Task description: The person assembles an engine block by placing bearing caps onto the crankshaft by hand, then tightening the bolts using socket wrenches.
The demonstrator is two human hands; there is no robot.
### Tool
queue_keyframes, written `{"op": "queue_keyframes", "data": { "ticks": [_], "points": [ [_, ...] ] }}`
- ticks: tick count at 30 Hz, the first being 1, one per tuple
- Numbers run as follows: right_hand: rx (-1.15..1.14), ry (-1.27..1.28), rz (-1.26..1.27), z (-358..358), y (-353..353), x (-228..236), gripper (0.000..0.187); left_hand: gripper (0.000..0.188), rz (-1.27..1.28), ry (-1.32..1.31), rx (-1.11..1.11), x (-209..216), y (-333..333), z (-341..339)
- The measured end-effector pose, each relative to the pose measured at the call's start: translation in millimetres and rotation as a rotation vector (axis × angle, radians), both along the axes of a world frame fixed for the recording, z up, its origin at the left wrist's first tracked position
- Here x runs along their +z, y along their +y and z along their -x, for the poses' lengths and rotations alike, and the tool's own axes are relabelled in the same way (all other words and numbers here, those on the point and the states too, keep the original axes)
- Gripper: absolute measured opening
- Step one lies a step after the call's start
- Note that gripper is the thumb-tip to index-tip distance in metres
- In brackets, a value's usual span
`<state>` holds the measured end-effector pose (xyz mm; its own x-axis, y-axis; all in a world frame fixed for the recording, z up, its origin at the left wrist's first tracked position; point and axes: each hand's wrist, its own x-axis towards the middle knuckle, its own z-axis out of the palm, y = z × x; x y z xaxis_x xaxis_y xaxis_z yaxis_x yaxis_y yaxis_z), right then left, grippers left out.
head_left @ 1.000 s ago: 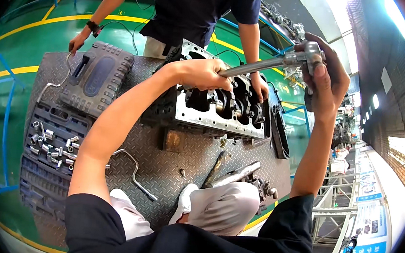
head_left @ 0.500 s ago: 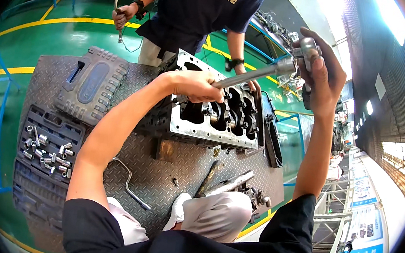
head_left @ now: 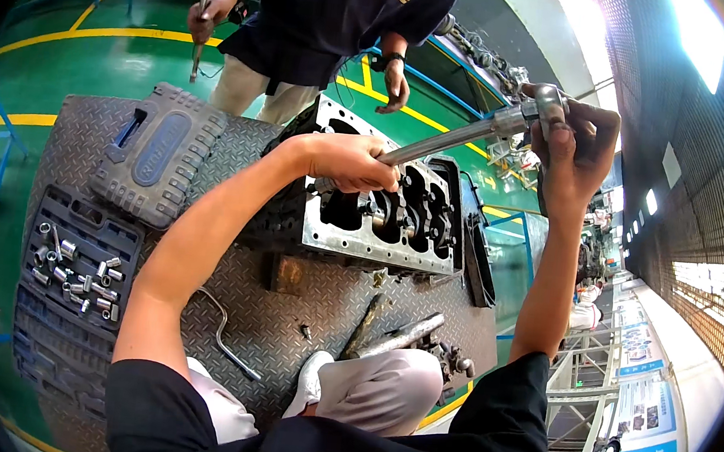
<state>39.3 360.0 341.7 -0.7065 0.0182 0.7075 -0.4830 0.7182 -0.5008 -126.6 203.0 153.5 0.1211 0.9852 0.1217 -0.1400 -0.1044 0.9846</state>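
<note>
Head view: clasping a long silver metal bar (head_left: 444, 142) by its lower end in bare left hand (head_left: 355, 163), gripping its thick head (head_left: 551, 105) toward two o'clock in bare right hand (head_left: 577, 160).

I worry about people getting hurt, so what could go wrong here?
If the left hand or right hand slips, the long metal tool might bang the engine block. A bent metal bar lies near the white shoe, so it might trip that foot.
</note>
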Motion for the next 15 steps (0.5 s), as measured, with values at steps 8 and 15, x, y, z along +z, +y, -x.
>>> {"op": "queue_keyframes", "data": {
  "ticks": [8,15],
  "points": [
    [0.061,-0.006,-0.044,-8,21,9,0.046,0.039,0.001,0.028,-0.027,0,3,2],
    [0.061,-0.003,-0.154,0,21,17,0.05,0.039,0.014,-0.023,-0.102,-5,4,6]
  ]
}}
